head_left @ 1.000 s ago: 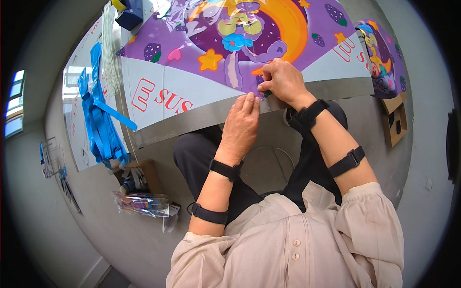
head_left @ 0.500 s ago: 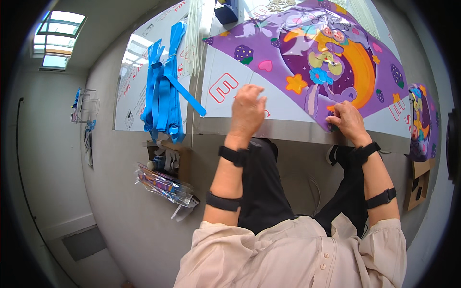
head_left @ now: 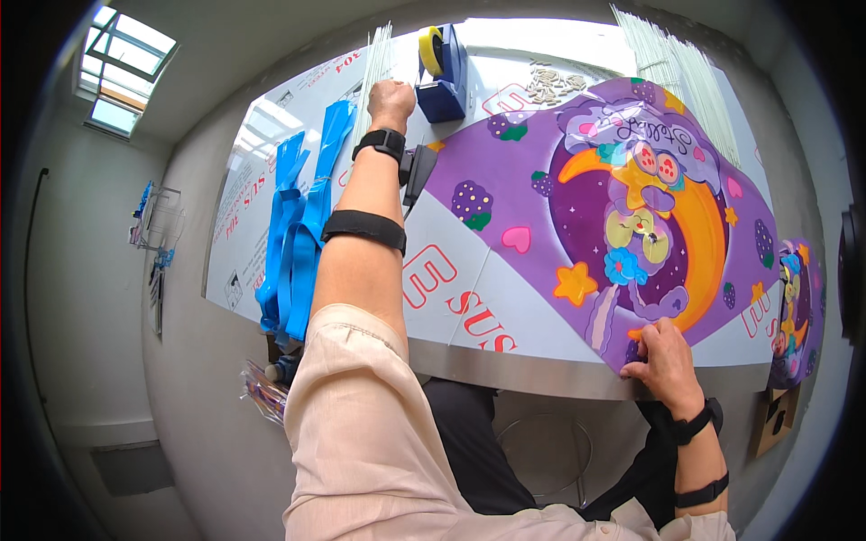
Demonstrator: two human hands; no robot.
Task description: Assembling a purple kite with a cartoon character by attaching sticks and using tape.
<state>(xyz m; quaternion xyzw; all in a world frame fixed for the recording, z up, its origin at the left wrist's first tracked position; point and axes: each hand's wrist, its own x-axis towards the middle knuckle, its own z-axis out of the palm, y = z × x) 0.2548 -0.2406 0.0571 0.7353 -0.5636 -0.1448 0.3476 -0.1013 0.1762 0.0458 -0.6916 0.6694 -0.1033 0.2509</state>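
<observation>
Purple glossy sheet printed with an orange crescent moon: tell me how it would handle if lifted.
The purple sheet will probably flop, since it looks film-thin. It is likely light for its breadth, showing no visible thickness. Its glossy surface may slide easily.

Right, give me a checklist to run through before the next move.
1. Right hand at the purple sheet's lower corner: ok.
2. Left hand also at the sheet: not ok; it is by the thin sticks.
3. Stick gripped in the left hand: cannot tell; fingers hidden.
4. Blue straps clear of the sheet: ok.
5. Tape roll in its dispenser: ok.
</observation>
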